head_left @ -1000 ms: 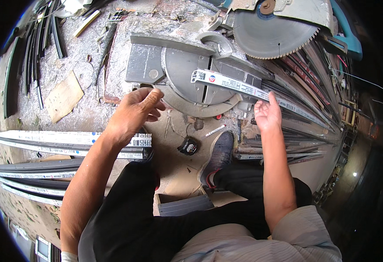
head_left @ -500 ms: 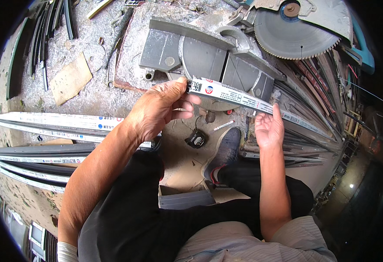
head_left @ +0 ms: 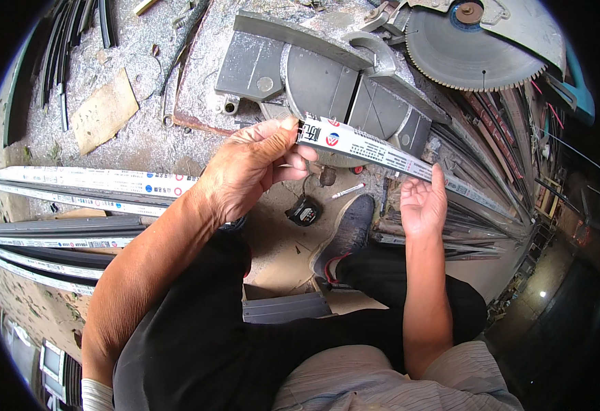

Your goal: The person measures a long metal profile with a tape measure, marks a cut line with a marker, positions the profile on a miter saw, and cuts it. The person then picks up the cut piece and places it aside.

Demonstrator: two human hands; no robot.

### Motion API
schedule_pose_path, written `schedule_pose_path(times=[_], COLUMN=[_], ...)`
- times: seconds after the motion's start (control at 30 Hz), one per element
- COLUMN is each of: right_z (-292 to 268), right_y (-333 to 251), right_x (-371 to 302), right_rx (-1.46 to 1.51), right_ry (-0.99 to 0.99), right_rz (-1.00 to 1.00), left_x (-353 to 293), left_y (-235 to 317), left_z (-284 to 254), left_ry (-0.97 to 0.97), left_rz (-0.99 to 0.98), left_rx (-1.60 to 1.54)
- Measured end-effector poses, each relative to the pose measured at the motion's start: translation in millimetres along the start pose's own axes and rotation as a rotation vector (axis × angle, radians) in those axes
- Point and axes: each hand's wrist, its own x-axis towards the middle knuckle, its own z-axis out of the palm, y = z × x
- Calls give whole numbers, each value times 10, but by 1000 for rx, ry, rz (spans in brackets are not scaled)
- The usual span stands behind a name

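A long metal profile [head_left: 375, 152], wrapped in printed white film, slants across in front of the miter saw table [head_left: 317, 82]. My left hand [head_left: 255, 157] pinches its left end between thumb and fingers. Farther along the profile, my right hand [head_left: 424, 202] grips it with the thumb on top and the palm turned up. Beyond that hand the profile runs on to the right. The toothed saw blade [head_left: 478, 58] is raised at the upper right, apart from the profile. Below my hands, a tape measure [head_left: 304, 211] lies on the floor.
More film-wrapped profiles [head_left: 108, 179] lie at the left, and a bundle of bars [head_left: 498, 144] fans out at the right. A cardboard piece [head_left: 105, 120] rests among metal shavings. A marker pen [head_left: 348, 191] lies near my shoe [head_left: 351, 233]. A grey profile offcut [head_left: 286, 308] sits between my legs.
The view has shifted slightly, so the saw and blade sit a little farther right. Both hands keep their hold on the profile, which has barely moved.
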Motion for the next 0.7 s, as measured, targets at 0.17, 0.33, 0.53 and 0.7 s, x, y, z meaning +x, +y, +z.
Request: schedule_pose_path(times=[0.17, 0.33, 0.53, 0.7], right_z=[-5, -4, -25, -6], right_y=[6, -1, -20, -14], right_x=[-18, -30, -43, -60], right_rx=[-47, -56, -33, -39], right_ry=[-5, 1, -19, -16], right_rz=[-28, -49, -35, -49], left_x=[-21, -17, -45, -37], left_y=[-14, -26, -9, -15], left_z=[13, -9, 25, 15], left_ry=[-19, -57, -48, -62], left_rz=[17, 21, 32, 33], left_rx=[-39, -67, -39, -35])
